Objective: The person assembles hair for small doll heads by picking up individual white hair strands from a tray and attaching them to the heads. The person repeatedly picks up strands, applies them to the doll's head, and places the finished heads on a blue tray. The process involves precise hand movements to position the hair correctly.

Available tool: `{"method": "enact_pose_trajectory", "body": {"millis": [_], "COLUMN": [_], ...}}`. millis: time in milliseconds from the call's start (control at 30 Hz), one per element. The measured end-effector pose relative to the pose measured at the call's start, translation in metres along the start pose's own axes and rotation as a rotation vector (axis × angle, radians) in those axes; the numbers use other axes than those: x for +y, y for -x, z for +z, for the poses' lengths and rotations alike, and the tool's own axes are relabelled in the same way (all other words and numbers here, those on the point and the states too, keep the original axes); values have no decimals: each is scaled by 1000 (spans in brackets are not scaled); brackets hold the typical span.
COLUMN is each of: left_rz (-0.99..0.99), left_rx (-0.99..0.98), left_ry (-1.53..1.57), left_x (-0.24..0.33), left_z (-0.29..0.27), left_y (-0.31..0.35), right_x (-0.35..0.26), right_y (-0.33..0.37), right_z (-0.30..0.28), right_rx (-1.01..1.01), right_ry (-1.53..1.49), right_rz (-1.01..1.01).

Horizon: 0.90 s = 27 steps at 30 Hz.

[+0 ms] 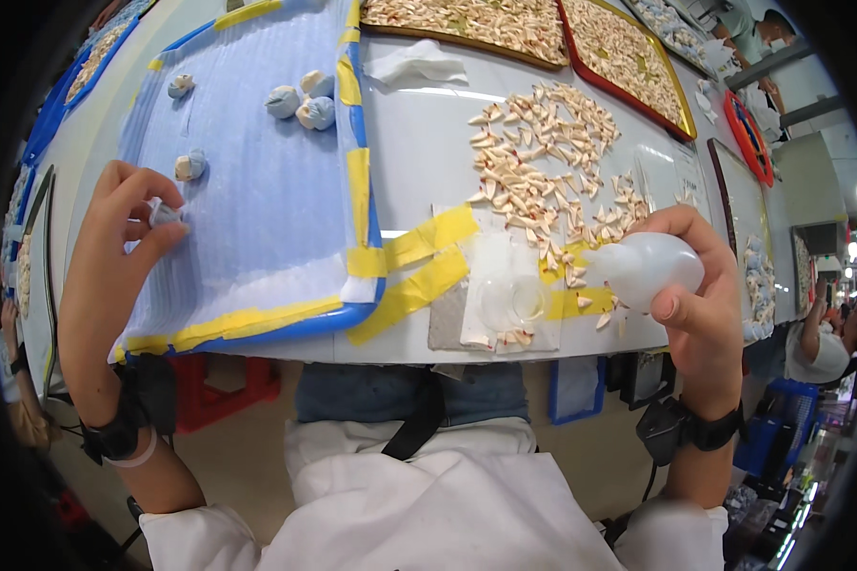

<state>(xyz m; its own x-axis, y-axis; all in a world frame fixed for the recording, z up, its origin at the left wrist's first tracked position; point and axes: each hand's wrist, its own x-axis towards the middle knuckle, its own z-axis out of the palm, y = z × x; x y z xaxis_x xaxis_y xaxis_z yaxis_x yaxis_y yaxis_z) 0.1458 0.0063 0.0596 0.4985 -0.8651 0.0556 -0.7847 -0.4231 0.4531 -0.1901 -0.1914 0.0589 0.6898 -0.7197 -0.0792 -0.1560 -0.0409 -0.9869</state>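
Over the left side of a blue-lined tray (248, 219), my left hand (124, 224) pinches a small blue-and-white piece (165, 214) between thumb and fingers. A similar roundish blue-and-cream piece (190, 166) lies just beyond it, and several more (315, 112) sit farther back on the lining. My right hand (700, 285) is wrapped round a translucent white squeeze bottle (659, 271), tilted with its nozzle toward the left. Below and beyond the nozzle, many small cream pointed pieces (543, 157) with reddish ends are spread on the white table. A clear round dish (514, 303) stands left of the bottle.
Yellow tape (419, 238) runs from the tray's blue rim to a grey-white board (448, 319). At the back are trays (628, 57) full of cream pieces and a crumpled white tissue (414, 65). A red stool (219, 390) stands under the table. Other people sit at both sides.
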Motion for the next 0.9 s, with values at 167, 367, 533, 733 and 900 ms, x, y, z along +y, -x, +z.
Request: {"method": "enact_pose_trajectory", "body": {"millis": [167, 367, 533, 733, 900], "left_rz": [-58, 9, 231, 302, 253], "left_rx": [31, 216, 146, 188, 217], "left_ry": [-55, 229, 505, 559, 556], "left_x": [0, 28, 47, 47, 51], "left_z": [-7, 7, 23, 42, 53], "left_y": [11, 32, 58, 62, 59], "right_x": [2, 5, -5, -17, -18], "right_y": [1, -1, 0, 6, 7], "right_z": [4, 14, 17, 28, 28], "right_rx": [18, 93, 111, 186, 191], "right_ry": [-41, -89, 135, 251, 285], "right_rz": [26, -54, -98, -86, -101]}}
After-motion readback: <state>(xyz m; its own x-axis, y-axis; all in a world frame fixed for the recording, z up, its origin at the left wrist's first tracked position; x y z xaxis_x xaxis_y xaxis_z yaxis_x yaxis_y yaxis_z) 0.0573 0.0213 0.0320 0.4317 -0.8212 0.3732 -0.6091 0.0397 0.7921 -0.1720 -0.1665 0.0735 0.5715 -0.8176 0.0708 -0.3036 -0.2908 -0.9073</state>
